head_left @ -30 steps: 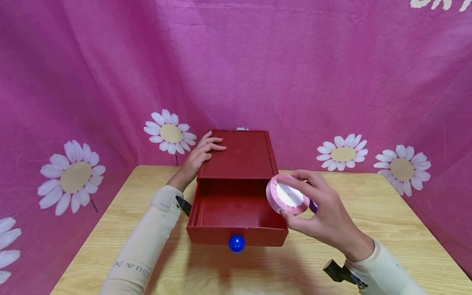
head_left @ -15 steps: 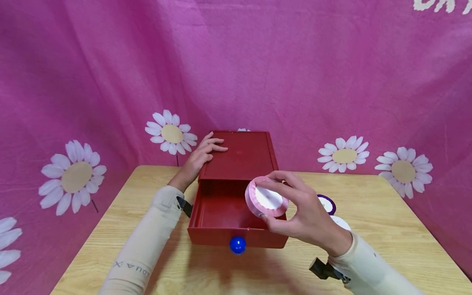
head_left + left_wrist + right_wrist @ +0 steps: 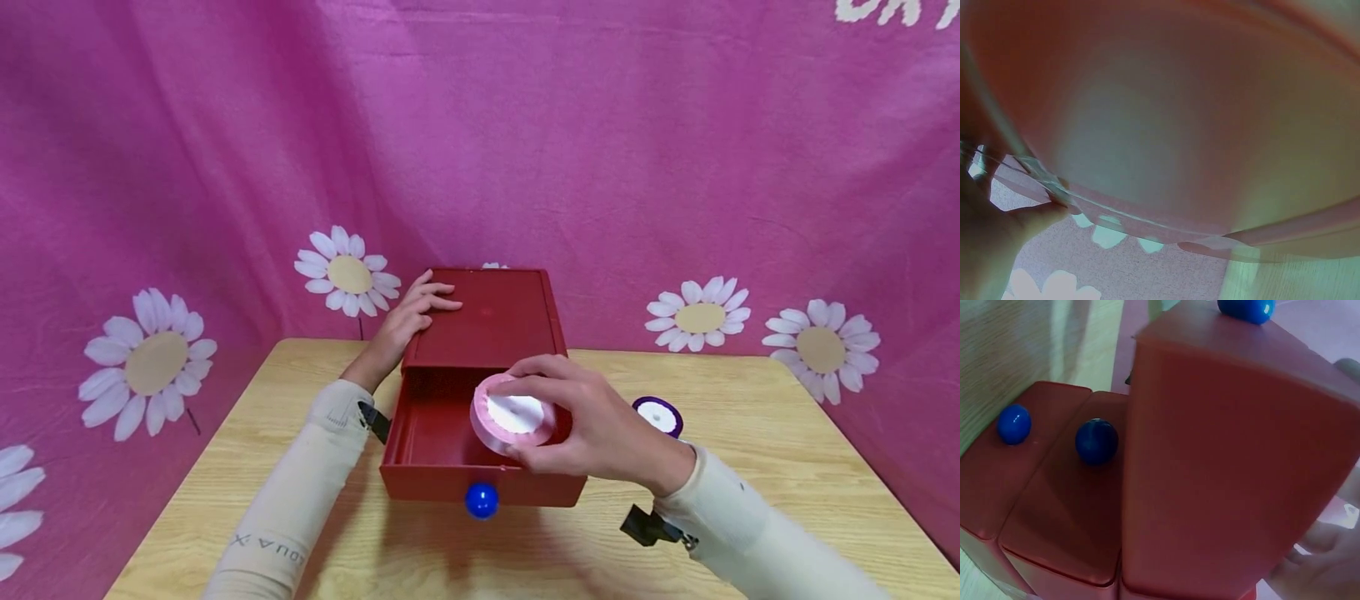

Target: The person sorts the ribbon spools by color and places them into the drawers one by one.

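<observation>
head view: right hand (image 3: 600,421) pinches the pink spool (image 3: 519,417) by its edges, perhaps for control, over the pulled-out drawer (image 3: 420,483); left hand (image 3: 405,322), fingers extended, rests on the red cabinet (image 3: 495,321), likely steadying it; purple spool (image 3: 658,416) lies rightward.

Cabinet (image 3: 491,321) on table (image 3: 765,442), curtain (image 3: 600,167) behind, drawer (image 3: 427,482) jutting forward, ribbon roll (image 3: 516,414) at its opening, second roll (image 3: 657,416) rightward

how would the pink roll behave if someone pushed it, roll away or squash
The pink roll would probably roll if stood on edge, since its rim is round. Laid on its flat white side, it should stay put. It's likely stiff, as it looks unbent where the right hand pinches it.
</observation>
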Motion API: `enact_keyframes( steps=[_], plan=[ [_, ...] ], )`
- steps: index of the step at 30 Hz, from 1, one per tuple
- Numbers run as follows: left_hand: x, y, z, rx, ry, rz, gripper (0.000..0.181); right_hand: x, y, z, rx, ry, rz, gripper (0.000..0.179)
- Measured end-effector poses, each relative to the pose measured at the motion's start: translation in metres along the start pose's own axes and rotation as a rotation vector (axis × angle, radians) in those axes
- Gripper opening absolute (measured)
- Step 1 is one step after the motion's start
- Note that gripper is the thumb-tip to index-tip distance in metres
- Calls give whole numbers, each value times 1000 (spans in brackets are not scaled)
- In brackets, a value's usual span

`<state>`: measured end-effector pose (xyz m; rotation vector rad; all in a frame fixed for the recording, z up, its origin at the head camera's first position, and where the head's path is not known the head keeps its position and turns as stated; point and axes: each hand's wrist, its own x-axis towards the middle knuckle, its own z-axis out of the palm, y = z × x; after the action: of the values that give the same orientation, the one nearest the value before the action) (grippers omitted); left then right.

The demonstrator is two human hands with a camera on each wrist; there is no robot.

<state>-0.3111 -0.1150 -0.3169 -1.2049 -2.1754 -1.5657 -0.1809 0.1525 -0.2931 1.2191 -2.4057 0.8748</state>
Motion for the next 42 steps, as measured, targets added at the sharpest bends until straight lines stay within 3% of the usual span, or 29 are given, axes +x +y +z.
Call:
enact_keyframes(
  steps=[12, 21, 30, 34, 37, 41, 42],
  plan=[
    [-2, 1, -3, 3, 8, -23, 42, 11, 4, -1, 41, -141, 11, 47],
    [-1, -1, -3, -14, -7, -3, 41, 18, 6, -3, -11, -267, -82, 50],
    [0, -2, -1, -13, -7, 21, 41, 18, 7, 2, 14, -363, -81, 48],
    [2, -25, -1, -15, 5, 43, 43, 21, 5, 2, -25, -412, -91, 47],
    [3, -23, -1, -12, 4, 43, 43, 25, 2, 2, -56, -470, -67, 49],
    [1, -1, 0, -12, -11, 11, 41, 28, 1, 6, -84, -530, -52, 48],
    [0, -1, 0, -11, -9, 9, 41, 29, 1, 7, -89, -540, -61, 47]
  ],
)
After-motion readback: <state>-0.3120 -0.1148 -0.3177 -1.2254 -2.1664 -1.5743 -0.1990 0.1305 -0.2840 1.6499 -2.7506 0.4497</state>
